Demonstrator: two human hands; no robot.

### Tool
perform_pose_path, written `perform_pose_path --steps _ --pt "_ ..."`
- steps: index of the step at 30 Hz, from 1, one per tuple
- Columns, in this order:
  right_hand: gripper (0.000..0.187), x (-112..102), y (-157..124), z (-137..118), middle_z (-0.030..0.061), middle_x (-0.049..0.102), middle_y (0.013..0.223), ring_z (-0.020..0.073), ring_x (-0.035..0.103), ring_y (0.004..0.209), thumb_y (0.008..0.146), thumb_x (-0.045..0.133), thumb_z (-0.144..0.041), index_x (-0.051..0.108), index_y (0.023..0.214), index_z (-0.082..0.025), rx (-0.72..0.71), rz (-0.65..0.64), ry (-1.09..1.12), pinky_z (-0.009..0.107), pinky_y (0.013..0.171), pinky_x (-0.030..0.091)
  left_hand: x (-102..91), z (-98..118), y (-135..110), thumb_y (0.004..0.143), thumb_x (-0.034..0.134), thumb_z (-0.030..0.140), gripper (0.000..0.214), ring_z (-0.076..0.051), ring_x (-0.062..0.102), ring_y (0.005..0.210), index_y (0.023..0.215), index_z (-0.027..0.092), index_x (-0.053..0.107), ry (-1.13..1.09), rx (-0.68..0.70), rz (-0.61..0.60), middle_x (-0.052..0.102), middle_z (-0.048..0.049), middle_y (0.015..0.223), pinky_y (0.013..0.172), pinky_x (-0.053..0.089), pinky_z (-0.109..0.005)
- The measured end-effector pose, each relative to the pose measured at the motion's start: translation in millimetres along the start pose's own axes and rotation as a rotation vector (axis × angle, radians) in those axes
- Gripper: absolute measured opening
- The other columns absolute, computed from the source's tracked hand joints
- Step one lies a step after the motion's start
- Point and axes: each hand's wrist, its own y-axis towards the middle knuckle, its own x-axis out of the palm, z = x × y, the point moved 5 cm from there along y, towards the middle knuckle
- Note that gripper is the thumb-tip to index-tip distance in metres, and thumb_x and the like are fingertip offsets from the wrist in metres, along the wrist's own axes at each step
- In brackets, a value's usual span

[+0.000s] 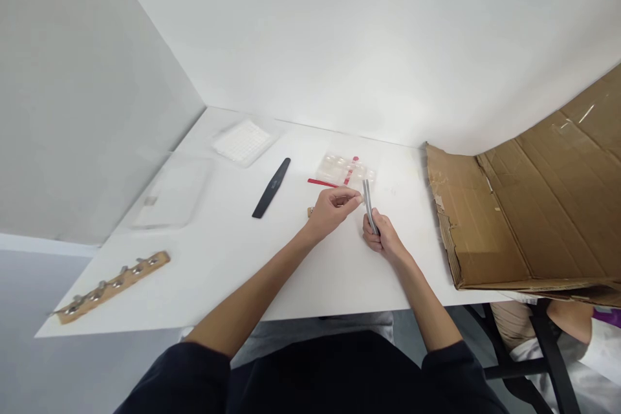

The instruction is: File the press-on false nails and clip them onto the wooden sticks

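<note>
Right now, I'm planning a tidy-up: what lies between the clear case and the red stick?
In the head view, the black file lies between the case and the red stick; bare table on either side.

Bright, diffuse light fills the scene evenly; the wall (339,45) beyond the hands (331,208) is pale and washed out, while the side wall (97,77) to their left turns greyer. Shadows on the worktop (233,259) around the hands are faint. Small glints show on the tape (586,114) far to their right. Left of them, the wooden strip (111,288) is smeared by blur and the clear tray (242,142) looks soft. Wide-angle distortion stretches the outer edges.
</note>
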Motion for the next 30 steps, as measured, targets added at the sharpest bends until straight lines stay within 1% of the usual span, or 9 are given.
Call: perform_pose_path --steps 4,7,10,13,16,20,25,27,30 --pt "0.07 2.8 -1.2 -2.1 -0.0119 0.022 0.05 0.0056 0.013 0.041 0.087 0.057 -0.088 0.043 0.065 -0.023 0.018 -0.02 -0.012 0.019 0.035 0.013 -1.7 -0.9 0.2 0.081 0.082 0.047 0.031 -0.005 0.038 0.046 0.077 0.017 0.074 -0.059 -0.054 0.021 0.064 -0.0003 0.071 0.039 0.033 -0.022" --pt "0.07 2.7 -1.2 -3.3 -0.0121 0.021 0.05 0.0056 0.012 0.041 0.087 0.056 -0.088 0.043 0.065 -0.023 0.021 -0.013 0.006 0.019 0.035 0.013 2.0 -0.4 -1.3 0.079 0.084 0.045 0.03 -0.004 0.037 0.046 0.076 0.017 0.075 -0.046 -0.064 -0.021 0.067 -0.0016 0.074 0.038 0.03 -0.022" --pt "0.07 1.7 -0.9 -3.2 -0.012 0.02 0.049 0.0059 0.011 0.041 0.088 0.055 -0.088 0.041 0.065 -0.024 0.021 -0.007 0.024 0.019 0.035 0.011 4.7 -0.9 -2.1 0.078 0.085 0.045 0.03 -0.004 0.036 0.046 0.078 0.016 0.076 -0.024 -0.067 -0.045 0.067 -0.0018 0.07 0.039 0.031 -0.022" --pt "0.069 1.6 -0.9 -1.2 -0.012 0.021 0.05 0.006 0.01 0.042 0.089 0.054 -0.088 0.041 0.066 -0.024 0.035 -0.023 0.017 0.019 0.035 0.011 1.9 -2.9 -0.7 0.08 0.084 0.046 0.03 -0.005 0.036 0.047 0.08 0.016 0.076 -0.046 -0.064 -0.01 0.064 -0.0008 0.069 0.04 0.032 -0.022" --pt "0.069 2.0 -1.1 0.4 -0.012 0.021 0.05 0.0062 0.011 0.042 0.09 0.053 -0.087 0.042 0.067 -0.024 0.046 -0.042 0.013 0.019 0.035 0.012 -0.7 -2.9 0.4 0.083 0.08 0.043 0.027 -0.008 0.047 0.054 0.079 0.017 0.076 -0.027 -0.008 0.008 0.068 -0.0025 0.075 0.046 0.039 -0.023" --pt "0.068 0.4 -0.6 0.0 -0.0118 0.021 0.05 0.0064 0.011 0.041 0.091 0.053 -0.086 0.042 0.066 -0.024 0.045 -0.02 0.045 0.02 0.035 0.011 3.2 -2.4 -1.5 0.086 0.078 0.038 0.022 -0.013 0.059 0.067 0.079 0.017 0.077 0.084 0.068 -0.053 0.073 -0.0047 0.081 0.055 0.047 -0.024" --pt "0.068 1.0 -0.4 -0.1 -0.0121 0.021 0.05 0.0061 0.01 0.042 0.091 0.054 -0.086 0.042 0.066 -0.023 0.048 -0.033 0.034 0.02 0.036 0.01 -0.5 -2.3 -0.3 0.088 0.075 0.039 0.022 -0.013 0.061 0.069 0.084 0.017 0.078 0.068 0.088 -0.005 0.074 -0.0051 0.085 0.06 0.051 -0.026" --pt "0.068 1.7 -0.8 0.4 -0.0121 0.021 0.05 0.0061 0.01 0.042 0.091 0.053 -0.086 0.042 0.066 -0.023 0.053 -0.046 0.023 0.02 0.036 0.01 -1.9 -1.4 0.2 0.088 0.076 0.041 0.024 -0.013 0.06 0.067 0.084 0.017 0.078 0.046 0.088 0.018 0.074 -0.0047 0.084 0.059 0.051 -0.027" --pt "0.068 1.2 -1.3 0.1 -0.012 0.021 0.05 0.0061 0.011 0.041 0.091 0.052 -0.086 0.042 0.067 -0.023 0.05 -0.041 0.034 0.02 0.035 0.011 1.3 0.1 -1.8 0.087 0.078 0.042 0.025 -0.012 0.058 0.062 0.082 0.017 0.077 0.051 0.059 0.008 0.073 -0.004 0.08 0.056 0.05 -0.026"
